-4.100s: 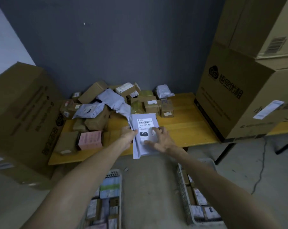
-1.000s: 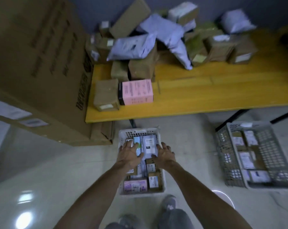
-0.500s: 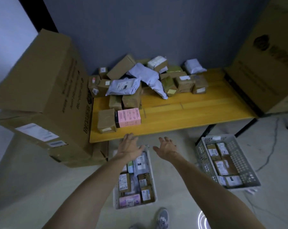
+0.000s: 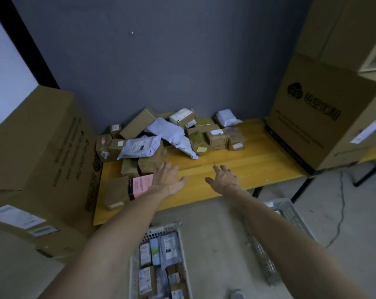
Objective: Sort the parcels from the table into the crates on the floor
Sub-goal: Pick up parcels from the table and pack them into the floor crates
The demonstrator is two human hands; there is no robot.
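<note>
Head view: at far left a big carton [image 4: 31, 147] stands beside the yellow bench [image 4: 258, 167], whose wooden top carries the heaped parcels [image 4: 172, 134] before a grey wall [image 4: 161, 61]. Over the bench's front edge hover the left hand [image 4: 167, 180] and right hand [image 4: 224, 180], each grip spread wide and empty (fingers straight). Low in the frame, a white crate [image 4: 161, 228] of parcels stands on the concrete floor [image 4: 215, 244]; a second crate [image 4: 288, 210] sits further right, below stacked cartons [image 4: 323, 115].
</note>
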